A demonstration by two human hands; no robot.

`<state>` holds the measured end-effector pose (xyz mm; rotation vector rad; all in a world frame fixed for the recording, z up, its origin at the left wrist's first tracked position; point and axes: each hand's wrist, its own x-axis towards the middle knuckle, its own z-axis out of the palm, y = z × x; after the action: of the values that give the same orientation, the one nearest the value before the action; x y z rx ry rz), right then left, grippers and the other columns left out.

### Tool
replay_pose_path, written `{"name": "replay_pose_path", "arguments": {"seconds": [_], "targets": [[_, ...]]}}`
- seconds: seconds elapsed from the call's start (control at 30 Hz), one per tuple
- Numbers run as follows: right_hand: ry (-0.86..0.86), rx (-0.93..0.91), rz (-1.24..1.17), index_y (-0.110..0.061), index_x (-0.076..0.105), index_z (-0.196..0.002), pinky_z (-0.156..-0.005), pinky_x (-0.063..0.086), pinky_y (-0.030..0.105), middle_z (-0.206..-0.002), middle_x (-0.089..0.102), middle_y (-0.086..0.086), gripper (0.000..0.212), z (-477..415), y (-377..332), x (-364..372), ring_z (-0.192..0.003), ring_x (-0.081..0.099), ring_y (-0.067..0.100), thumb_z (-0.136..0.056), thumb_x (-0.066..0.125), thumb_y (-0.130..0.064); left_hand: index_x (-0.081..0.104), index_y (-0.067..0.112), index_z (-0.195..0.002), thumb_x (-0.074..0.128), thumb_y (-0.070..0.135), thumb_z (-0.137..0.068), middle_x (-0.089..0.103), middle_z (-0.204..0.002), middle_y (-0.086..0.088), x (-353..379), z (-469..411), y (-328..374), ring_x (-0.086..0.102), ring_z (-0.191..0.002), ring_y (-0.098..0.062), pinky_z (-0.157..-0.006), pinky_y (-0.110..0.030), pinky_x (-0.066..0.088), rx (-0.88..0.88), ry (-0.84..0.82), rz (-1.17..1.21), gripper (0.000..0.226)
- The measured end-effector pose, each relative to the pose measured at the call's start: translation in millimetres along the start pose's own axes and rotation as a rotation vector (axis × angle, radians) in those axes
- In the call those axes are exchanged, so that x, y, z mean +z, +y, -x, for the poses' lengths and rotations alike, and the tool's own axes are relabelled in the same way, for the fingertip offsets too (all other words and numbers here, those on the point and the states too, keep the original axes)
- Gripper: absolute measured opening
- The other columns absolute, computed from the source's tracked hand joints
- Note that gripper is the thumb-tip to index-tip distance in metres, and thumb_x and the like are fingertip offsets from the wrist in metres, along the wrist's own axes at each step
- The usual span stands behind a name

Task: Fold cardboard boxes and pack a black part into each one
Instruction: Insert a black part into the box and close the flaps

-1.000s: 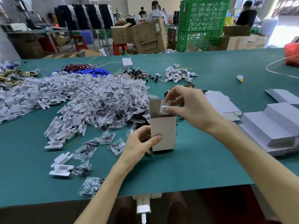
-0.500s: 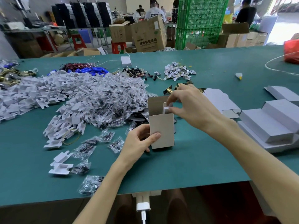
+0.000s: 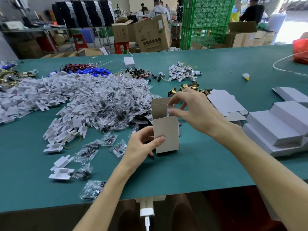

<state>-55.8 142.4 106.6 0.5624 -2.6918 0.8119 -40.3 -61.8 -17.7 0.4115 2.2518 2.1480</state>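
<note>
I saw the cardboard box (image 3: pixel 166 135) standing upright on the green bench (image 3: pixel 208 172), near its front edge, with its top flap raised and its mouth open. The left hand (image 3: pixel 141 147) gripped it low on the left side, thumb laid across the front face and the other fingers curled round behind. The right hand (image 3: pixel 195 110) hovered over the open mouth, thumb and forefinger pinching a white card insert (image 3: pixel 170 110) that stuck up out of the box just inside the front wall; its other fingers were loosely bent above. I could not make out what lay deeper in the box. To the left of the box and behind it spread a heap of black parts (image 3: pixel 116 100) in clear bags, running into a wider heap of white inserts (image 3: pixel 50 90). A few loose bags and inserts lay nearer the bench edge. Beyond the right hand lay brass latches (image 3: pixel 188 87). To its right were flat box blanks (image 3: pixel 223 102) and, further right, a stack of folded grey boxes (image 3: pixel 275 127).
</note>
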Motion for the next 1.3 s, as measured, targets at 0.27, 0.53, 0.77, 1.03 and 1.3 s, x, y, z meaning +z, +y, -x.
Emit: {"name": "replay_pose_path", "arguments": {"seconds": [0.27, 0.53, 0.77, 1.03, 1.3], "targets": [[-0.019, -0.009, 0.051, -0.020, 0.066, -0.097, -0.086, 0.049, 0.037, -0.101, 0.057, -0.001, 0.010, -5, -14, 3, -0.092, 0.057, 0.019, -0.092, 0.073, -0.024, 0.070, 0.008, -0.112, 0.074, 0.006, -0.093, 0.079, -0.103, -0.004, 1, -1, 0, 0.064, -0.065, -0.010, -0.052, -0.024, 0.050, -0.039, 0.061, 0.092, 0.020], [-0.069, -0.015, 0.150, -0.022, 0.072, -0.102, -0.089, 0.051, 0.041, -0.104, 0.056, 0.001, 0.016, -25, -44, 5, -0.101, 0.060, 0.026, -0.092, 0.062, -0.013, 0.067, 0.011, -0.117, 0.066, 0.031, -0.089, 0.075, -0.094, -0.001, 0, 3, 4, 0.057, -0.061, -0.016, -0.052, -0.026, 0.048, -0.084, 0.083, 0.128, 0.035], [-0.203, 0.020, 0.226, -0.023, 0.076, -0.103, -0.091, 0.050, 0.040, -0.114, 0.051, 0.008, 0.028, -34, -47, 9, -0.104, 0.059, 0.030, -0.096, 0.052, -0.010, 0.062, 0.009, -0.125, 0.056, 0.014, -0.106, 0.068, -0.108, -0.015, 0, 3, 6, 0.050, -0.070, -0.032, -0.048, -0.027, 0.047, -0.104, 0.084, 0.088, 0.021], [-0.293, 0.019, 0.334, -0.018, 0.072, -0.104, -0.087, 0.051, 0.044, -0.111, 0.045, 0.009, 0.030, -34, -38, 10, -0.093, 0.061, 0.036, -0.098, 0.044, -0.009, 0.063, 0.009, -0.123, 0.056, 0.013, -0.106, 0.072, -0.102, 0.001, 3, 3, 9, 0.051, -0.056, -0.018, -0.046, -0.027, 0.049, -0.099, 0.072, 0.060, 0.018], [-0.350, 0.018, 0.342, -0.024, 0.075, -0.105, -0.092, 0.049, 0.046, -0.111, 0.046, 0.007, 0.038, -28, -29, 4, -0.102, 0.057, 0.030, -0.097, 0.042, -0.006, 0.064, 0.008, -0.117, 0.069, 0.029, -0.096, 0.075, -0.104, -0.006, 4, 4, 10, 0.064, -0.061, -0.018, -0.046, -0.028, 0.050, -0.104, 0.072, 0.063, 0.030]]}}
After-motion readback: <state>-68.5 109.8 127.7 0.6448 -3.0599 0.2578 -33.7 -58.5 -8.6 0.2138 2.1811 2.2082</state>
